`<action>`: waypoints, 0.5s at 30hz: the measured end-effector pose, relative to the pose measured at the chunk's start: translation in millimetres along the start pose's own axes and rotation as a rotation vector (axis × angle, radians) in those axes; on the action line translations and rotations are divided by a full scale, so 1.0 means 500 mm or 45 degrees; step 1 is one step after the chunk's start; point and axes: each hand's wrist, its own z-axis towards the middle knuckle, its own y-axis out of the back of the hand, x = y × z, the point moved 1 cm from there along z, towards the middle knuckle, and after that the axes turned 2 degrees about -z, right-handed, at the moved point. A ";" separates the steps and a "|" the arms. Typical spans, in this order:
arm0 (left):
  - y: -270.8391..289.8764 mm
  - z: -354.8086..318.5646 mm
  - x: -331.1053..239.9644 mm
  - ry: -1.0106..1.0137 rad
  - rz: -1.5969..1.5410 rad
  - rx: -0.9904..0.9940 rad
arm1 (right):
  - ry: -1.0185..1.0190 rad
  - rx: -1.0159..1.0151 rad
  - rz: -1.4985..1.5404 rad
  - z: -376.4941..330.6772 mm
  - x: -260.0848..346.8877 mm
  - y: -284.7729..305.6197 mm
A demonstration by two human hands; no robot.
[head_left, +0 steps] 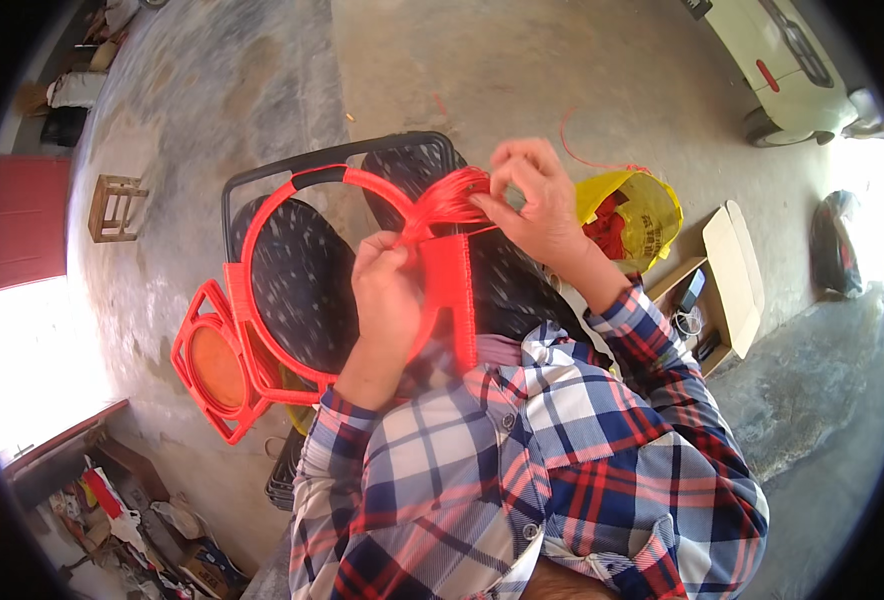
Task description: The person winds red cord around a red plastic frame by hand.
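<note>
A large ring (pixel 252 235) wrapped in red cord lies across my lap, with a black sleeve on its far edge. On its right side is a flat band (pixel 447 275) closely wound with the same cord. A loose hank of red cord (pixel 449 198) sits above the band. My left hand (pixel 387 290) is closed, its thumb and fingers pinching the gathered lower end of the hank beside the ring. My right hand (pixel 537 205) pinches the hank's right end between thumb and fingers, slightly blurred. A single strand runs below the hank toward my right hand.
A black tubular frame (pixel 292 165) stands beyond the ring. At left rests another red wrapped frame (pixel 202 365) with an orange disc; farther off is a wooden stool (pixel 112 208). A yellow bag (pixel 662 215) holding red material and an open cardboard box (pixel 732 290) stand right.
</note>
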 end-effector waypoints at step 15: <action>-0.042 -0.013 -0.056 0.247 -0.324 0.294 | -1.074 0.680 1.442 -0.041 -0.020 -0.046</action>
